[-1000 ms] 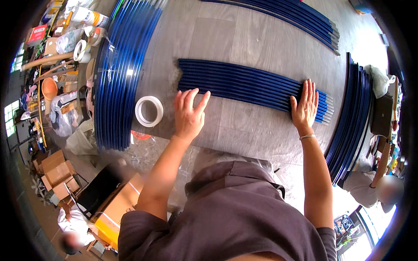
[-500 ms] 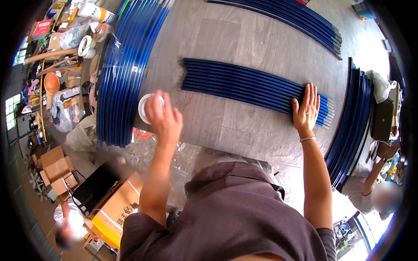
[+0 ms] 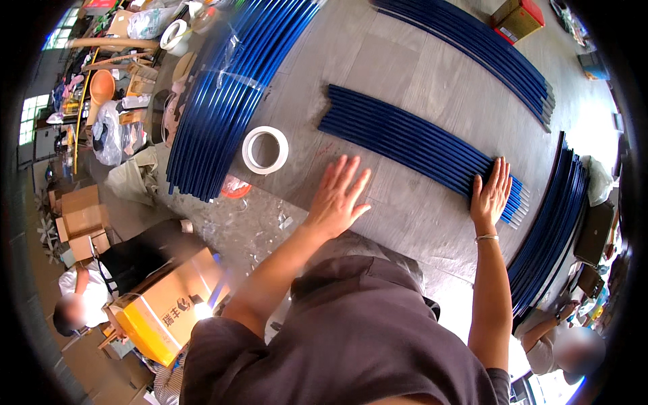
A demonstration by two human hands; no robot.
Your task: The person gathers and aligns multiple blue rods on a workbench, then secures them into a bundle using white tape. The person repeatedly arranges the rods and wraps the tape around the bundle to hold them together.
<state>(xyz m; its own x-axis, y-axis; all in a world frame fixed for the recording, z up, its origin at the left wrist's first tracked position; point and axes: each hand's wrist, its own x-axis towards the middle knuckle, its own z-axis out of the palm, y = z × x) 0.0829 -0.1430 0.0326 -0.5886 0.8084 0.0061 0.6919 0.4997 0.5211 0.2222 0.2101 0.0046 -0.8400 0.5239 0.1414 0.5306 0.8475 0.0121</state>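
A flat row of blue rods (image 3: 405, 142) with pale tips at the right end lies across the middle of the grey table. My right hand (image 3: 491, 192) rests on the row near those tips, fingers stretched out flat. To the left and nearer, my left hand (image 3: 339, 196) is spread with nothing in it, by the table's near edge. A white roll of tape (image 3: 251, 150) lies on its side face left of that hand, apart from it. Farther left lies a thick bundle of long blue rods (image 3: 233, 101) with clear tape across it.
More blue rods (image 3: 472, 44) lie at the far side beside a red and tan box (image 3: 518, 20). Another dark blue bundle (image 3: 550, 229) runs along the right. Two people work nearby, one by a carton (image 3: 172, 307) at lower left. An orange scoop (image 3: 101, 86) is among clutter.
My left hand has moved right, away from the tape roll, which now shows fully. My right hand stays on the rods. The whole view has shifted and turned.
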